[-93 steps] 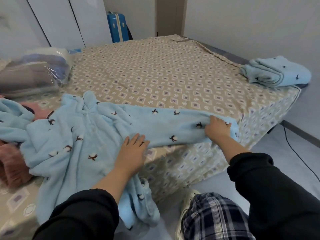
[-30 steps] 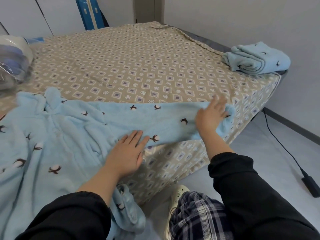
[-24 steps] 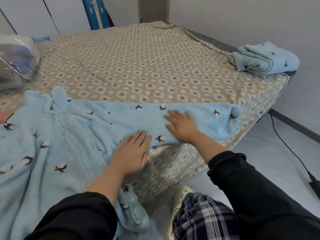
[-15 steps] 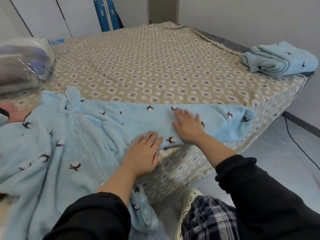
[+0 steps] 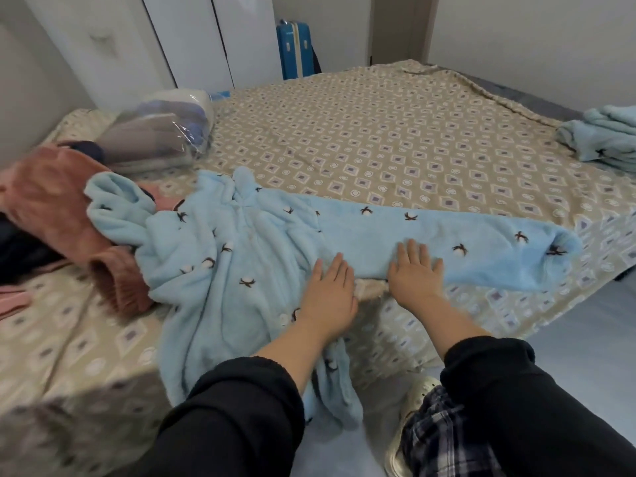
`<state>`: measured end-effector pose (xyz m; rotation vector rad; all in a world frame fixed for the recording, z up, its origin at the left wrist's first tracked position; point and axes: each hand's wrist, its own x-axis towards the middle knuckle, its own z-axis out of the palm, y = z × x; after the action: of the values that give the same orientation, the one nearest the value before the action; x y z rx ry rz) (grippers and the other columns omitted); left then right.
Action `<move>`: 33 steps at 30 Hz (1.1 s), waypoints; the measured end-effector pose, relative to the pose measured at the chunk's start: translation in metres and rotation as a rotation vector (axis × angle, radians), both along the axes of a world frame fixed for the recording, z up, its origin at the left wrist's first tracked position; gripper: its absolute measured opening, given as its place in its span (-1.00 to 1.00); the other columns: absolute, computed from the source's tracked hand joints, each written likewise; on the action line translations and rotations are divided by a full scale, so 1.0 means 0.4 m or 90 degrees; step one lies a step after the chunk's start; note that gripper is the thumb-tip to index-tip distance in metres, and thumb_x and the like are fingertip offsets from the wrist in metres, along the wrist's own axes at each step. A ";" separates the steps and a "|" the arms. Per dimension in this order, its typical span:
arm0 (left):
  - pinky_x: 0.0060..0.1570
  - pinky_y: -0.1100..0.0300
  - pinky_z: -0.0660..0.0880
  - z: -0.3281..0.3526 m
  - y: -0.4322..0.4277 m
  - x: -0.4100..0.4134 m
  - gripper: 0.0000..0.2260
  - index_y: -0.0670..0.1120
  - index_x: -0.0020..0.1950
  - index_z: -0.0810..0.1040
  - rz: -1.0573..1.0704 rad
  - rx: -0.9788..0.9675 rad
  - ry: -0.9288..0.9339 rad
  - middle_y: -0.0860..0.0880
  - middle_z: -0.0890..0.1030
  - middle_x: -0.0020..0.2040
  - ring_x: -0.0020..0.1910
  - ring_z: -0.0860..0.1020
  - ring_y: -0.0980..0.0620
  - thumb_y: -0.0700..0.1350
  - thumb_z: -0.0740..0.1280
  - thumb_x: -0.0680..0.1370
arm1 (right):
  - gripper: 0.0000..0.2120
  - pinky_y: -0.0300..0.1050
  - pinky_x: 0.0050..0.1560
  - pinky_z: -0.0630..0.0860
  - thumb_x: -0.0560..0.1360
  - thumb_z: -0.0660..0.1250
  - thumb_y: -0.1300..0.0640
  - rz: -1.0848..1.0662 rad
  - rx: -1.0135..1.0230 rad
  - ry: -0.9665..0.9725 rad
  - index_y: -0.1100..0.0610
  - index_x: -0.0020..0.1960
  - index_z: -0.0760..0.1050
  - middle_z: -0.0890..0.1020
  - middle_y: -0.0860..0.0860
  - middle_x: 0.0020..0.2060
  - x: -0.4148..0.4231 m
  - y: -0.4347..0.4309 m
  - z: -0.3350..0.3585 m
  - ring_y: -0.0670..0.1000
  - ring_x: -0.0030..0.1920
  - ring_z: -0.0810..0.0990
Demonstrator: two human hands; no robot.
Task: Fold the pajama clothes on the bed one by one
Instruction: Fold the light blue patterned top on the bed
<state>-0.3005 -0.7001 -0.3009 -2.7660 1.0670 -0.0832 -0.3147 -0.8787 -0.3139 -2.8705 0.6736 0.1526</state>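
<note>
A light blue fleece pajama top (image 5: 241,256) with dark bird prints lies spread at the bed's near corner, its hem hanging over the edge. One sleeve (image 5: 481,242) stretches flat to the right along the bed edge. My left hand (image 5: 328,294) presses flat on the top's body near the armpit. My right hand (image 5: 414,270) lies flat, fingers apart, on the sleeve's inner end. A folded blue pajama piece (image 5: 602,139) sits at the bed's far right corner. Pink pajama clothes (image 5: 58,208) lie bunched at the left, partly under the blue top.
The bed (image 5: 378,132) has a beige diamond-patterned sheet. A clear plastic bag of bedding (image 5: 161,136) sits at the back left. A blue suitcase (image 5: 296,49) stands by white wardrobe doors. Grey floor lies to the right, where my slippered foot (image 5: 409,407) shows.
My right hand slid left along the sleeve from its cuff to beside my left hand. My left hand stayed pressed on the top. The view swung left, showing the pink clothes.
</note>
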 end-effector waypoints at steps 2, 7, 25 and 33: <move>0.47 -0.10 -0.27 0.009 0.087 -0.028 -0.49 -0.16 0.58 -0.02 -0.003 0.004 -0.016 -0.11 -0.01 0.60 0.57 -0.16 -0.04 0.00 -0.05 0.67 | -0.47 0.19 0.49 -0.14 0.66 -0.17 0.00 0.036 -0.002 -0.029 0.10 0.58 -0.22 -0.19 0.03 0.56 -0.038 0.057 -0.007 0.08 0.55 -0.23; 0.48 -0.12 -0.22 0.000 0.320 -0.085 -0.50 0.01 0.59 -0.11 0.079 -0.022 0.006 -0.03 -0.09 0.60 0.56 -0.20 -0.03 0.04 -0.12 0.65 | -0.51 0.18 0.49 -0.12 0.68 -0.11 0.01 0.125 0.143 -0.109 0.15 0.56 0.01 -0.05 0.04 0.57 -0.099 0.208 -0.008 0.04 0.55 -0.14; 0.30 0.02 0.30 -0.045 0.527 -0.109 -0.44 -0.04 0.53 0.25 0.221 -0.303 -0.024 -0.13 0.36 0.41 0.34 0.35 -0.15 0.07 0.30 0.57 | -0.59 -0.14 -0.40 0.19 0.51 0.35 0.13 -0.093 0.492 -0.315 0.11 -0.38 0.19 0.29 0.00 -0.46 -0.084 0.374 0.020 -0.02 -0.42 0.26; -0.26 0.13 0.33 -0.039 0.542 -0.061 -0.89 -0.14 -0.10 0.64 0.198 -0.419 -0.010 -0.08 0.55 -0.14 -0.10 0.55 -0.15 -0.30 0.38 0.44 | -0.75 -0.11 -0.34 0.30 0.53 0.30 0.19 -0.120 0.456 -0.236 0.17 -0.27 0.29 0.42 0.05 -0.35 -0.072 0.332 0.015 0.06 -0.31 0.39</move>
<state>-0.3248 -0.4833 -0.3163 -3.4666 0.6700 -0.4929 -0.3436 -0.7460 -0.3079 -2.0642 0.6411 -0.1401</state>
